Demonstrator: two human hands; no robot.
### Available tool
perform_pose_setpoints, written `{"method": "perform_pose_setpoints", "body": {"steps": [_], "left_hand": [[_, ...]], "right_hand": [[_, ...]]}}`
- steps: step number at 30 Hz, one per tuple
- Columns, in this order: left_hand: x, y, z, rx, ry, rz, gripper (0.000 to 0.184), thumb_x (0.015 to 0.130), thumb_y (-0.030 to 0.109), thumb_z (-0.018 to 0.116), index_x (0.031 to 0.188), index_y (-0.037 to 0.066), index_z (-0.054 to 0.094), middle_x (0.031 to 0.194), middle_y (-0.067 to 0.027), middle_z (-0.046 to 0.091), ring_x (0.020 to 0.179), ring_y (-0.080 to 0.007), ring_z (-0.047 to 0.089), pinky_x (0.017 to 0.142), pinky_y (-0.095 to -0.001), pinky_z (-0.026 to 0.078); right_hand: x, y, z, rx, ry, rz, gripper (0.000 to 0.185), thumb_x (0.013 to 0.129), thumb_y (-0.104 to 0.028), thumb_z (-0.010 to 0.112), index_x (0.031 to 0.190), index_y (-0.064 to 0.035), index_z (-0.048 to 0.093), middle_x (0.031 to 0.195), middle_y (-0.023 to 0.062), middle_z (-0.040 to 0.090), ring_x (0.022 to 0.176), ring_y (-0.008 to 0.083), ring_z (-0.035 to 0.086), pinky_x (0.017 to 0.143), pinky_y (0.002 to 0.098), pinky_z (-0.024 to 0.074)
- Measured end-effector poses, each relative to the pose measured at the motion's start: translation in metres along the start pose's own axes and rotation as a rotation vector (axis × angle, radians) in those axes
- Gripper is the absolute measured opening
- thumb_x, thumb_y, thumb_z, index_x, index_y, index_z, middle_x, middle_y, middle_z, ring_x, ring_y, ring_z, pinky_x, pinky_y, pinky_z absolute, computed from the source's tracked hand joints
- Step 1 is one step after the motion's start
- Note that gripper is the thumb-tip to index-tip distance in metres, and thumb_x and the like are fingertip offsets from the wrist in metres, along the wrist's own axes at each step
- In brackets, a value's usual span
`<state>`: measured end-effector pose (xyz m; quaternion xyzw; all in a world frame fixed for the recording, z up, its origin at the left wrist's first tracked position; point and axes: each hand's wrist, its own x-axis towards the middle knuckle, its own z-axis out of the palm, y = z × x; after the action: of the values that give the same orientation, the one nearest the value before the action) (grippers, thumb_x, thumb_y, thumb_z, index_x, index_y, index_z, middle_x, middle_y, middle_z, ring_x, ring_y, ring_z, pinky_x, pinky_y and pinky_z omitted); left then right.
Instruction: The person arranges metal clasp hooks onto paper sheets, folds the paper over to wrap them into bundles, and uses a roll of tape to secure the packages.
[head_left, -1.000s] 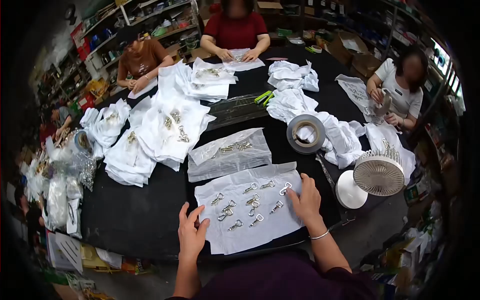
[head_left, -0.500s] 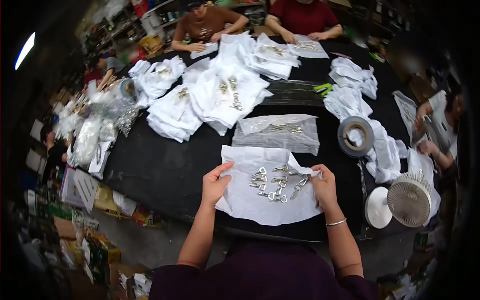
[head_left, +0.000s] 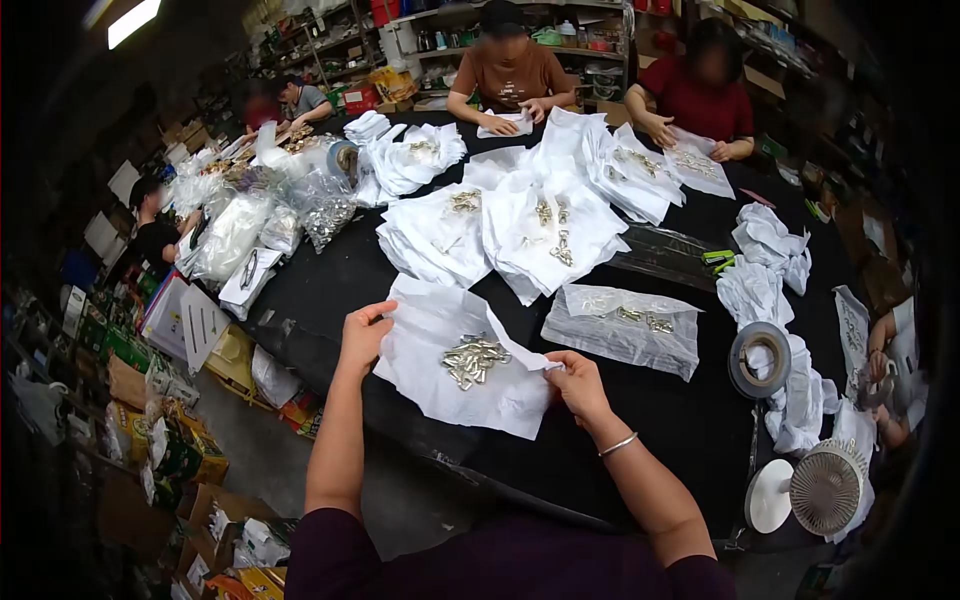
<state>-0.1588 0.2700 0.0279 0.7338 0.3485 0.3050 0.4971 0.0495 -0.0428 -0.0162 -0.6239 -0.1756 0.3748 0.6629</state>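
A thin white paper sheet is stretched between my two hands over the near part of the black table. In its middle lies a heap of small silvery metal snap hooks. My left hand is closed on the sheet's left edge, thumb and fingers pinching it. The right edge is pinched by my right hand, whose wrist wears a bangle. Just beyond, a flat white wrapped packet shows more metal pieces through its covering.
Stacked white sheets with metal pieces cover the table's middle. To the right are a tape roll, crumpled white paper, a green-handled tool and a small fan. Plastic bags crowd the left; several people sit around.
The snap hooks, spread out in rows before, have slid together into one heap. My hands and the sheet sit further left in view, the sheet tilted; the camera view has also shifted.
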Motion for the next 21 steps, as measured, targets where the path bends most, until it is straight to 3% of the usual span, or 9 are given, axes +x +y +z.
{"method": "perform_pose_setpoints", "body": {"steps": [2,3,6,9,12,15,21], "left_hand": [[-0.014,0.036,0.002,0.276,0.062,0.045,0.034,0.087,-0.005,0.063,0.120,-0.003,0.072,0.103,-0.0094,0.074,0.080,-0.0135,0.063,0.075,-0.0234,0.051],[-0.023,0.058,0.006,0.394,0.088,0.079,0.033,0.087,-0.005,0.063,0.119,-0.003,0.072,0.103,-0.0091,0.073,0.081,-0.0140,0.063,0.076,-0.0238,0.051],[-0.062,0.128,0.021,0.107,0.214,0.553,0.028,0.086,-0.004,0.067,0.113,-0.003,0.071,0.111,-0.0106,0.071,0.093,-0.0214,0.065,0.086,-0.0284,0.051],[-0.115,0.214,0.042,-0.071,0.151,0.956,0.022,0.088,0.017,0.077,0.105,0.004,0.071,0.108,-0.0059,0.071,0.096,-0.0188,0.063,0.095,-0.0385,0.048],[-0.158,0.275,0.048,-0.051,0.045,1.373,0.019,0.094,0.029,0.069,0.096,0.010,0.066,0.097,-0.0008,0.067,0.095,-0.0188,0.060,0.100,-0.0465,0.043],[-0.167,0.291,0.069,-0.099,0.030,1.495,0.019,0.094,0.029,0.068,0.097,0.010,0.066,0.097,-0.0010,0.067,0.095,-0.0189,0.060,0.100,-0.0464,0.043],[-0.164,0.303,0.093,-0.215,0.095,1.527,0.020,0.094,0.029,0.067,0.098,0.010,0.065,0.098,-0.0014,0.066,0.095,-0.0190,0.060,0.099,-0.0463,0.043]], "right_hand": [[-0.023,-0.025,-0.001,-0.223,0.045,-0.228,0.022,0.091,0.005,0.064,0.113,0.0010,0.065,0.100,0.0088,0.069,0.077,0.0112,0.061,0.069,0.0216,0.0513],[-0.042,-0.048,-0.001,-0.236,0.069,-0.231,0.022,0.091,0.005,0.064,0.113,0.0010,0.065,0.100,0.0088,0.069,0.077,0.0112,0.061,0.069,0.0216,0.0513],[-0.115,-0.133,0.003,-0.014,0.071,-0.747,0.020,0.090,0.004,0.068,0.109,0.0011,0.064,0.105,0.0123,0.068,0.076,0.0144,0.062,0.073,0.0246,0.0550],[-0.169,-0.182,-0.004,-0.003,0.039,-1.147,0.020,0.090,0.003,0.067,0.110,0.0010,0.064,0.106,0.0125,0.068,0.078,0.0151,0.061,0.074,0.0254,0.0547],[-0.202,-0.203,-0.017,0.004,0.019,-1.404,0.020,0.090,0.002,0.066,0.110,0.0009,0.064,0.107,0.0126,0.068,0.079,0.0157,0.061,0.075,0.0263,0.0544],[-0.228,-0.215,-0.030,0.005,0.026,-1.543,0.020,0.091,0.001,0.065,0.111,0.0008,0.064,0.108,0.0128,0.068,0.081,0.0164,0.061,0.077,0.0271,0.0540],[-0.267,-0.235,-0.057,0.007,0.062,-1.724,0.021,0.092,-0.001,0.064,0.113,0.0005,0.063,0.110,0.0132,0.067,0.084,0.0177,0.060,0.079,0.0287,0.0534]]}}
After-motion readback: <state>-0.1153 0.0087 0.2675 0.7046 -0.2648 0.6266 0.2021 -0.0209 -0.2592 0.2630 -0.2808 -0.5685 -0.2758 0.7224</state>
